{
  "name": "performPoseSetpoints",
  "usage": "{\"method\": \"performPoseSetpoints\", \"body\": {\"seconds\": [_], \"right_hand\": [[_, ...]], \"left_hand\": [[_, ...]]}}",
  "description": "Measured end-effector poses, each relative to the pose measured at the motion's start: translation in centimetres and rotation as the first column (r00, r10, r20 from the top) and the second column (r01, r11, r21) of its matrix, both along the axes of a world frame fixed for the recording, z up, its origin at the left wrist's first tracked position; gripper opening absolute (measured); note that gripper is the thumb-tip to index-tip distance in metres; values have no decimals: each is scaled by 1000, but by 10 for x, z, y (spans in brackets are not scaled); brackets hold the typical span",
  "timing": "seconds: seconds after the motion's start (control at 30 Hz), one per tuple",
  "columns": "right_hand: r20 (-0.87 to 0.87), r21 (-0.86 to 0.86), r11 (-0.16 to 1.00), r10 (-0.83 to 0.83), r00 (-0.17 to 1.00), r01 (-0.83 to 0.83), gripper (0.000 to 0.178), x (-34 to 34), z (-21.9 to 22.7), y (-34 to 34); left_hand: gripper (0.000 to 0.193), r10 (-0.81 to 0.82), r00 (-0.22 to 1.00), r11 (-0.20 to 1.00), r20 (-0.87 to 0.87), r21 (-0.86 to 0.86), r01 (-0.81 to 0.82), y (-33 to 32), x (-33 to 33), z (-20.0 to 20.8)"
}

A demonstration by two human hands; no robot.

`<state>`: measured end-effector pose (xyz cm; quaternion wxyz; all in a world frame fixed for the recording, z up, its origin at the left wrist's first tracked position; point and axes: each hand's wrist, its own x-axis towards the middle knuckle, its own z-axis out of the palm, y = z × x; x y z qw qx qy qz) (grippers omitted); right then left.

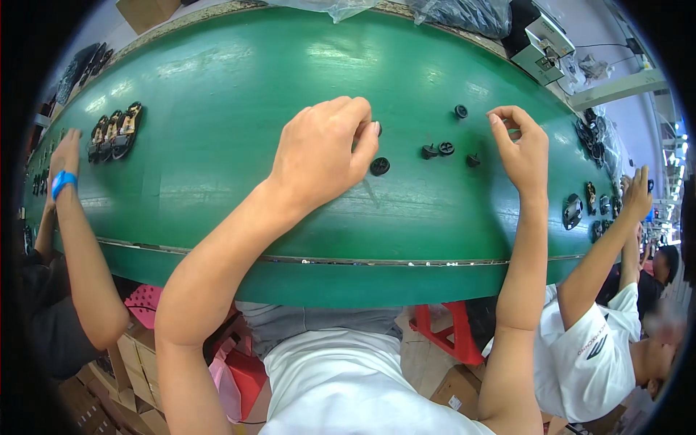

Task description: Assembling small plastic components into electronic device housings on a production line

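My left hand [322, 145] is closed above the green work surface, its fingers pinched together. The edge of a small black round part [379, 128] peeks out at its fingertips; the rest is hidden. Just below that lies a black wheel-like part [380, 166]. My right hand [520, 148] is raised to the right, fingers curled and thumb near the index fingertip. Whether anything sits in them is hidden. Between my hands lie several similar black parts: one round one [461, 112] farther off, a pair with one face-up [446, 148], and one with a stem [473, 159].
A row of black oval housings with gold-coloured insides [114, 133] lies at the left. A co-worker's hand [65, 156] with a blue band is beyond it. At right, another person's hand [638, 192] is near black housings [573, 211]. A white box [544, 47] stands at the far right.
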<state>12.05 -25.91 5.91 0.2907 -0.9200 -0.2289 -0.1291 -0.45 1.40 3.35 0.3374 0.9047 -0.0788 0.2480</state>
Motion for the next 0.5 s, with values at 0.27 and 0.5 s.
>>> {"method": "performPoseSetpoints", "body": {"seconds": [0.27, 0.5], "right_hand": [[-78, 10, 999, 37, 996, -36, 17, -3, -3, 7], [-58, -7, 1000, 24, 998, -25, 18, -1, -6, 7]], "left_hand": [[16, 3, 1000, 1000, 20, -18, -3, 0, 0, 1], [30, 62, 997, 956, 38, 285, -70, 6, -1, 4]]}}
